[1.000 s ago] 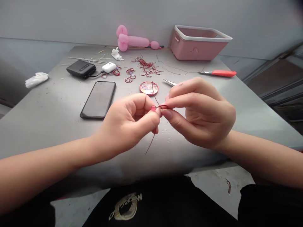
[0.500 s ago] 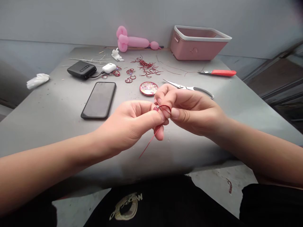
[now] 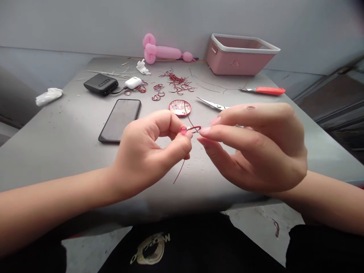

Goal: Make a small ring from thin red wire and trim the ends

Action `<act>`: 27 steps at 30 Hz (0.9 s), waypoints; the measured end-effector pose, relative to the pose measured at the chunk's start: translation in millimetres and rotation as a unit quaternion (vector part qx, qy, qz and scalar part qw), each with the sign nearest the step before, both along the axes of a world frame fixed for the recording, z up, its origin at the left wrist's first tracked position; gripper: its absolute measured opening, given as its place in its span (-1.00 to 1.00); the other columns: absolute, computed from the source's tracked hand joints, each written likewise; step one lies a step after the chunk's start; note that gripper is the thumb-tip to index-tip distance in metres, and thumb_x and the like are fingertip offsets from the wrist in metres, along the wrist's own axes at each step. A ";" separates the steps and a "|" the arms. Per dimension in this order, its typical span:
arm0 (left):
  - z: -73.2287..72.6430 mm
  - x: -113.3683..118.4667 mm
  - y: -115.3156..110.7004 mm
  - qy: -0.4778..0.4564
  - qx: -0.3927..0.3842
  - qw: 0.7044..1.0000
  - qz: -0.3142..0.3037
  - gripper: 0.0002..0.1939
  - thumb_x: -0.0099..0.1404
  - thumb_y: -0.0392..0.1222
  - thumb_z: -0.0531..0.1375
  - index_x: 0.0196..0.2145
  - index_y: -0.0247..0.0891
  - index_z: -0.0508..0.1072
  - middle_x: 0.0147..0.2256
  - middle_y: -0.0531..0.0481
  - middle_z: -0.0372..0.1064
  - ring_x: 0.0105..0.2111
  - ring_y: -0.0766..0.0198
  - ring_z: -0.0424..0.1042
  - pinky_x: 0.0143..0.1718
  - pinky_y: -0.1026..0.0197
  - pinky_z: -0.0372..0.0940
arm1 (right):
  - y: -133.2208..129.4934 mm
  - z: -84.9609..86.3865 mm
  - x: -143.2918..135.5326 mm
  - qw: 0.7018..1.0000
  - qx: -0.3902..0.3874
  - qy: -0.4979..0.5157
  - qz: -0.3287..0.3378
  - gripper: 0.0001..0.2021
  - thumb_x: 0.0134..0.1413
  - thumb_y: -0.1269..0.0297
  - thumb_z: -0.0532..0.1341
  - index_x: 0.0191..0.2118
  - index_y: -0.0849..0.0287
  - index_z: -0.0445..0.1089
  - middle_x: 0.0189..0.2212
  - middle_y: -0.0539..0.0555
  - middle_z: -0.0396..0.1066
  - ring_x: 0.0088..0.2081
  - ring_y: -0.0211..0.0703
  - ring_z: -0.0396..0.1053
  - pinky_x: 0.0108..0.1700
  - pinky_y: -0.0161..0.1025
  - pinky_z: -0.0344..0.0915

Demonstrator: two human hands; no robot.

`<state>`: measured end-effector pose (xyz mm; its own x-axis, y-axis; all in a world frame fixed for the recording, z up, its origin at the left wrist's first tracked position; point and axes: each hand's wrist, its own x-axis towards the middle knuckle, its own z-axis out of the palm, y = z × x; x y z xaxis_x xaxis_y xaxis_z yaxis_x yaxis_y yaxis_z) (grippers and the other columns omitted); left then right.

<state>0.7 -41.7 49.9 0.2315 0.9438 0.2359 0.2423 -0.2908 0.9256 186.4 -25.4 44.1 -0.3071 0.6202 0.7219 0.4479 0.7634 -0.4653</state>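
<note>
Between thumb and forefinger, my left hand [image 3: 159,144] pinches a beaded ring of red cord. Its pinkish-red bead [image 3: 183,131] shows at the fingertips, with a small silvery bit beside it. A narrow loop of red cord [image 3: 195,128] sticks out to the right. One loose cord end [image 3: 179,172] hangs below the left hand, and another runs up over the bead dish. My right hand [image 3: 253,148] is at the loop's tip, thumb and fingers slightly apart; the fingertips are close to the cord or just touching it.
Behind the hands are a round dish of beads [image 3: 180,108], scissors [image 3: 212,103] partly hidden by my right hand, and a red utility knife [image 3: 270,91]. A phone [image 3: 121,119], black device [image 3: 101,84], white case [image 3: 133,82], finished rings [image 3: 157,97], cord scraps [image 3: 178,81] and pink bin [image 3: 233,60] stand around.
My right hand has drawn back to the right and turned, its fingers loosening from the cord. My left hand has shifted slightly left, still pinching the ring, and the loop now shows.
</note>
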 end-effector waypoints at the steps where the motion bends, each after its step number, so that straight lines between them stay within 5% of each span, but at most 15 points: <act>1: -0.4 0.4 -0.3 0.010 0.004 1.000 0.002 -0.81 0.30 -0.22 0.21 -0.48 -0.16 0.33 -0.52 0.17 0.40 -0.49 0.38 0.38 -0.43 0.27 0.29 | -1.3 0.5 -0.3 1.000 0.004 -0.002 0.000 -0.91 0.08 0.26 0.36 -0.28 -0.10 0.49 -0.36 0.06 0.48 -0.23 -0.02 0.50 -0.13 -0.02 0.51; 8: -0.9 1.0 2.6 0.087 0.092 0.991 0.044 -0.83 0.20 -0.26 0.20 -0.53 -0.18 0.32 -0.51 0.10 0.38 -0.46 0.31 0.34 -0.33 0.19 0.27 | -6.1 -3.0 -3.3 0.998 0.028 0.025 0.056 -0.82 0.10 0.43 0.28 -0.23 -0.04 0.47 -0.31 0.03 0.50 -0.28 -0.07 0.46 -0.15 -0.03 0.50; 16: 2.6 2.1 7.9 -0.007 -0.135 0.990 -0.051 -0.71 0.26 -0.09 0.22 -0.57 -0.22 0.32 -0.65 0.11 0.32 -0.56 0.35 0.32 -0.52 0.30 0.19 | 6.1 -1.0 1.8 0.992 0.099 -0.063 0.045 -0.83 0.09 0.44 0.23 -0.39 -0.03 0.40 -0.43 -0.02 0.43 -0.22 -0.07 0.40 -0.02 0.02 0.43; 21: -0.6 1.8 8.2 0.022 -0.061 0.998 -0.025 -0.79 0.27 -0.18 0.20 -0.51 -0.21 0.33 -0.56 0.10 0.39 -0.53 0.36 0.37 -0.48 0.30 0.24 | 8.3 -9.6 1.9 0.989 0.135 -0.054 0.041 -0.80 0.02 0.52 0.26 -0.27 0.06 0.45 -0.23 0.12 0.52 -0.10 0.05 0.35 0.04 0.11 0.34; 27: -6.5 -0.8 12.3 0.084 0.036 0.996 0.000 -0.82 0.22 -0.32 0.17 -0.53 -0.21 0.33 -0.54 0.11 0.41 -0.46 0.34 0.40 -0.39 0.29 0.26 | 8.9 -8.2 1.4 0.997 0.024 -0.027 0.070 -0.81 0.10 0.45 0.28 -0.26 -0.06 0.48 -0.15 0.04 0.52 -0.05 0.03 0.39 0.04 0.06 0.36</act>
<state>-0.1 -29.4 43.4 0.2735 0.9255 0.2619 0.3912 -0.3558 0.8488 187.8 -16.5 35.9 -0.4270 0.5333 0.7303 0.3593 0.8412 -0.4042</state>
